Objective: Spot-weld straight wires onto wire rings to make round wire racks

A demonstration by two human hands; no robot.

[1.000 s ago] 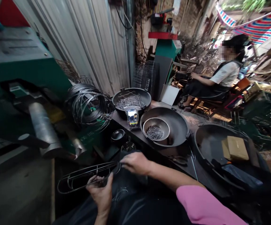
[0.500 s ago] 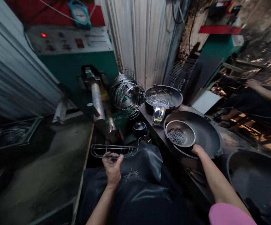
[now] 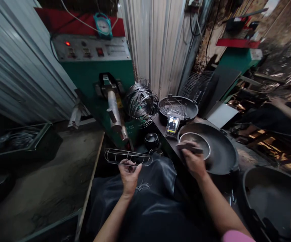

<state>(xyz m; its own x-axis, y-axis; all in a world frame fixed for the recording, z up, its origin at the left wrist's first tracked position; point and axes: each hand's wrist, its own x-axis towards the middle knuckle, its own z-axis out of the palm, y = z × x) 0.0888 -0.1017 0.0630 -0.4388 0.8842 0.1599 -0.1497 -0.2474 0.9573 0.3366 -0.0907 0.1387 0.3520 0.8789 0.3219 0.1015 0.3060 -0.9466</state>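
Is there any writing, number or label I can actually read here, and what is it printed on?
Nothing reads clearly.
Grey control panel on the green machine: small labels beside the red light and switches, too blurred to read.
Blue round dial gauge above it: face markings too small.
Green machine base near the coiled steel wire: pale characters, illegible.
Upright phone by the black pans: lit picture, no legible text.

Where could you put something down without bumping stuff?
The big wok has bare room right of the steel bowl. The concrete floor left of the lap is open too. It is crowded between the phone, wire coils and small black bowl.
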